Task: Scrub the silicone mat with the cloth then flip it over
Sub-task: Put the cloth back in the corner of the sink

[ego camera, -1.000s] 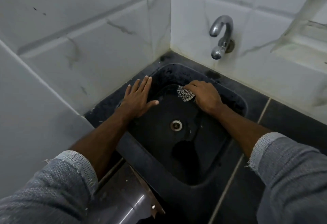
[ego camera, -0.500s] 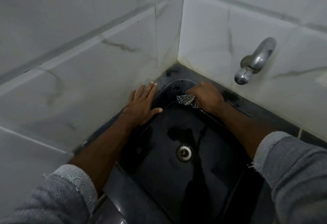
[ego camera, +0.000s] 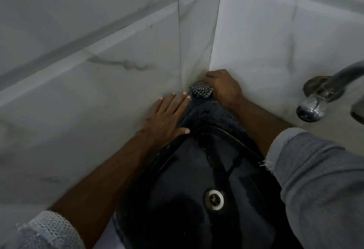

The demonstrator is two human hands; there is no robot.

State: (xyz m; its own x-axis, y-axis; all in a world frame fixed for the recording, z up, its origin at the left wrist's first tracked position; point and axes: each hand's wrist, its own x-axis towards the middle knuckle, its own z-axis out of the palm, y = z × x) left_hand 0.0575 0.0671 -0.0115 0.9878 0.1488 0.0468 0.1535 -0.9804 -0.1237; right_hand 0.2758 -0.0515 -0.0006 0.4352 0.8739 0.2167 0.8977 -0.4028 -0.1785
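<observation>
I had my right hand (ego camera: 223,88) curled round the checked cloth (ego camera: 201,88), pushing it into the far corner where the two tiled walls (ego camera: 98,55) meet, because that was the farthest reach of the dark, wet, dimpled surface I took for the silicone mat (ego camera: 214,115). It lay at the back edge of the black sink (ego camera: 177,199); in that dim light I could not tell where mat ended and basin began. My left hand (ego camera: 167,118) lay flat with fingers straight and together, holding nothing, pressed on the near edge by the wall; I judged it was there to keep the mat from sliding under the scrubbing. Counted: one cloth, one mat, one sink with one drain (ego camera: 213,199), one tap (ego camera: 323,99), two hands. The flip was not yet done.
</observation>
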